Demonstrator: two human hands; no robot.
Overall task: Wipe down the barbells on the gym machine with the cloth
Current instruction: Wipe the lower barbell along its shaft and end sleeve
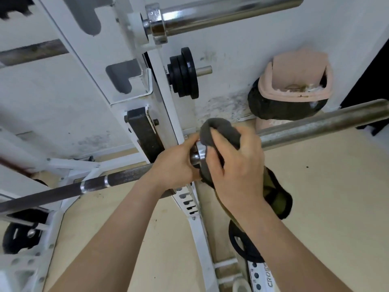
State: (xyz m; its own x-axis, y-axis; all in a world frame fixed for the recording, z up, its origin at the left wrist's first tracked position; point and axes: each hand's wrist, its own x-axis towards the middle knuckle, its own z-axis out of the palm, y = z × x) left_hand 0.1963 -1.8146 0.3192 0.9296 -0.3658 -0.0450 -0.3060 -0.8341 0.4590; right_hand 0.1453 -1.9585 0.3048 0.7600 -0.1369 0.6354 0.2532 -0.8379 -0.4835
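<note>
While the person is bending over the white rack (88, 60), both hands are working at the middle of the lower barbell (63, 189), which is lying slanted across the frame from the lower left up toward the right. The left hand (174, 167) is curling round the dark knurled shaft just beside the shiny collar (197, 153), thumb and fingers closing on the metal. The right hand (237, 167) is clamping a gray cloth (219, 129), bunching it over the collar and the inner end of the steel sleeve (315, 125), so the fabric is wrapping over the top of the bar and hanging a little beneath it. The two hands are sitting close together, with only the collar showing between them. Higher up, an upper barbell (221, 12) is resting in the rack's hooks, its chrome sleeve reaching off to the right. A stack of black weight plates (185, 74) is hanging on a peg on the side of the upright, near the scuffed wall (242, 60). A pink bin (294, 81) with a dark bag (280, 108) round it is standing against that wall, behind the sleeve. Below the right wrist, something olive and black (277, 199) is lying on the pale floor (336, 197); I cannot tell what it is.
</note>
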